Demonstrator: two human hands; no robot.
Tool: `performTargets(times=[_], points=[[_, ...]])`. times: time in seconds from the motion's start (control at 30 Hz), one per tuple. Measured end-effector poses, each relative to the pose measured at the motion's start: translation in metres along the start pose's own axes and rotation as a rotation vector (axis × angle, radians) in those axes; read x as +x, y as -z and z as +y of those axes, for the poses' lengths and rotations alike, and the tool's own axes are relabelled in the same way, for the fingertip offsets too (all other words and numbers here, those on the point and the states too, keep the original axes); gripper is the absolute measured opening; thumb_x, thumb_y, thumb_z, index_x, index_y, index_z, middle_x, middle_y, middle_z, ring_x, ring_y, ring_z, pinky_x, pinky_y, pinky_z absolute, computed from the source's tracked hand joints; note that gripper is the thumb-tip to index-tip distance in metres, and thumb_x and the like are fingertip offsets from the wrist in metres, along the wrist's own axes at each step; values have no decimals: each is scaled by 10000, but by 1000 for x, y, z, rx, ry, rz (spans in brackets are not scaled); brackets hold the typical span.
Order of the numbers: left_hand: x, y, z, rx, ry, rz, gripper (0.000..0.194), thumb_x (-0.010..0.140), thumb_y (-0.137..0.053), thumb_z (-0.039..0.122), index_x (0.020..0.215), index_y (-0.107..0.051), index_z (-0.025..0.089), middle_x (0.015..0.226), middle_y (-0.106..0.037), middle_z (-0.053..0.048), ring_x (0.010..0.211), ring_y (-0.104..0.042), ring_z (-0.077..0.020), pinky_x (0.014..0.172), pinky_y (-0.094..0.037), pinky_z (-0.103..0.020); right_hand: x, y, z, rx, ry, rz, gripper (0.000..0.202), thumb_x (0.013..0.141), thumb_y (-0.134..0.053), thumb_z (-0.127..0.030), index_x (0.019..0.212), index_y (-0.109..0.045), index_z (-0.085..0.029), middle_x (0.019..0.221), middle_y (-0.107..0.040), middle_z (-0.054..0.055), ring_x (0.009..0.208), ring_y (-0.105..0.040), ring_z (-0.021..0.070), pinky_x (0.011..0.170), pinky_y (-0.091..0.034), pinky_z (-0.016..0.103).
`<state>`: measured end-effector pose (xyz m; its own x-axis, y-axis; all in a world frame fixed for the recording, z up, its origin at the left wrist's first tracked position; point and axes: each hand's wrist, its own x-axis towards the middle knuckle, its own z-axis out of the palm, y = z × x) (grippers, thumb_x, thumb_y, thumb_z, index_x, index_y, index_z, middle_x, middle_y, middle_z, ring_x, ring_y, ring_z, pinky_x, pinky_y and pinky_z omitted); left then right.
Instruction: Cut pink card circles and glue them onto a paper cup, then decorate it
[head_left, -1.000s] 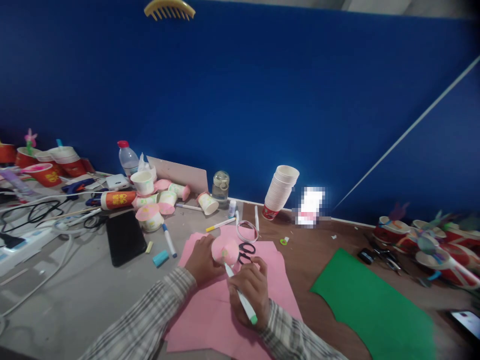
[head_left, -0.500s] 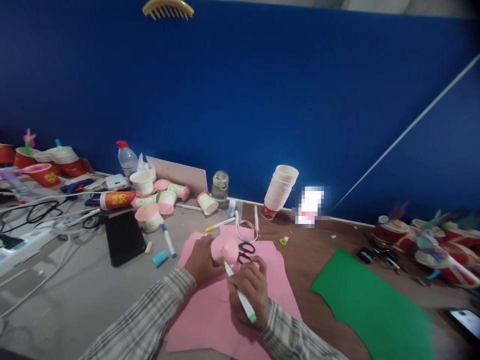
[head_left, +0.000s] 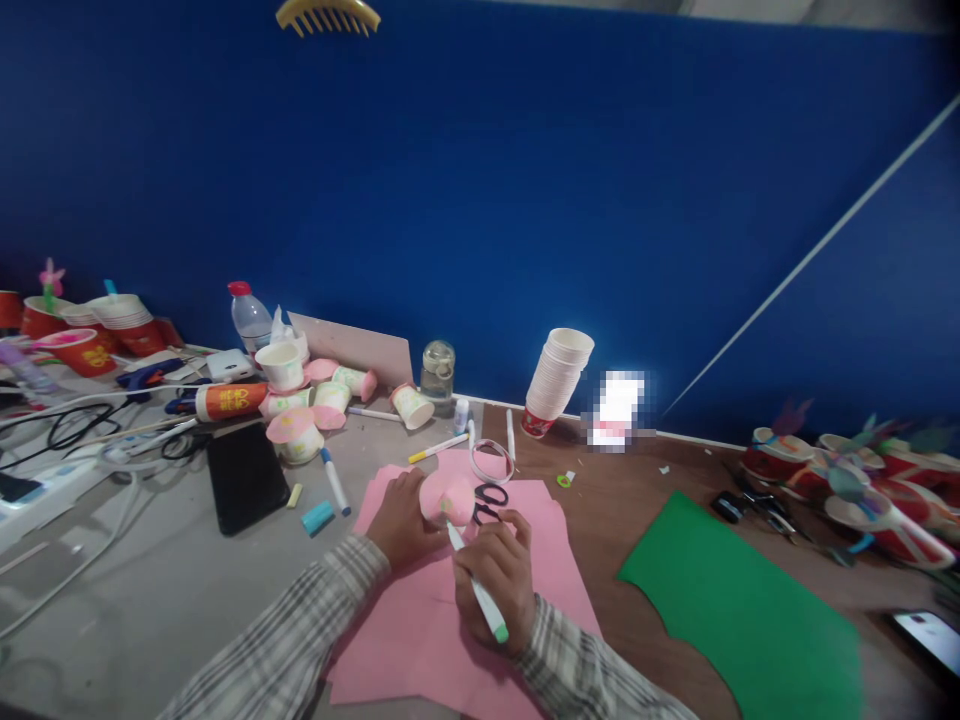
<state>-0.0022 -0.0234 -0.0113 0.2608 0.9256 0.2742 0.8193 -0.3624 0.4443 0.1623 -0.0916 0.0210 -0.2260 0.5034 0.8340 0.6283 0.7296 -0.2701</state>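
My left hand [head_left: 403, 522] is wrapped round the side of a small paper cup with pink paper petals [head_left: 447, 497] on it, just above a stack of pink paper sheets [head_left: 427, 635]. Between the fingers of my right hand [head_left: 501, 568] is a white felt-tip marker with a green end [head_left: 488, 606]. Its tip meets the near side of the pink cup. Black-handled scissors [head_left: 493, 498] lie behind my right hand, their blades hidden. A roll of clear tape [head_left: 491, 462] rests at the far edge of the pink paper.
Several pink-trimmed paper cups [head_left: 295, 437] stand left of the paper, near a black phone [head_left: 246, 480] and a blue marker [head_left: 335, 482]. A tall stack of paper cups [head_left: 557, 382] leans by the blue partition [head_left: 480, 200]. Green paper [head_left: 742, 610] covers part of the right side.
The view has shifted very slightly. Both hands keep their hold, and the marker tip stays at the pink cup with hardly any movement.
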Motion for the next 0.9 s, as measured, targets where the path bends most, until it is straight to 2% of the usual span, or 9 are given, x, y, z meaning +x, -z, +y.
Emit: performTargets(times=[0.17, 0.4, 0.63, 0.9], points=[[0, -1, -1, -8, -26, 13, 522, 471, -706, 438, 915, -524, 233, 858, -537, -21, 791, -514, -251, 707, -392, -366, 2, 7, -3, 52, 4, 76, 117, 655, -541, -164, 556, -542, -226, 474, -553, -83, 521, -517, 120, 756, -400, 389], [0, -2, 1, 32, -42, 38, 431, 529, -664, 477, 869, -558, 235, 842, -538, -31, 797, -520, -257, 694, -398, -365, 0, 6, 5, 28, -23, 81, 92, 661, -547, -184, 580, -563, -223, 501, -557, -79, 531, -541, 123, 784, -387, 401], [1, -2, -2, 29, -39, 22, 472, 533, -658, 518, 902, -562, 240, 853, -536, -31, 805, -515, -256, 709, -394, -366, -3, 2, 9, 12, -13, 97, 80, 656, -549, -183, 587, -565, -223, 506, -576, -74, 551, -556, 128, 798, -384, 405], [0, -3, -1, 6, -35, 35, 396, 535, -683, 442, 858, -570, 242, 838, -526, -26, 785, -511, -252, 701, -384, -371, -2, 1, 6, 14, 14, 44, 88, 655, -568, -173, 586, -559, -227, 504, -577, -76, 541, -547, 125, 776, -398, 387]])
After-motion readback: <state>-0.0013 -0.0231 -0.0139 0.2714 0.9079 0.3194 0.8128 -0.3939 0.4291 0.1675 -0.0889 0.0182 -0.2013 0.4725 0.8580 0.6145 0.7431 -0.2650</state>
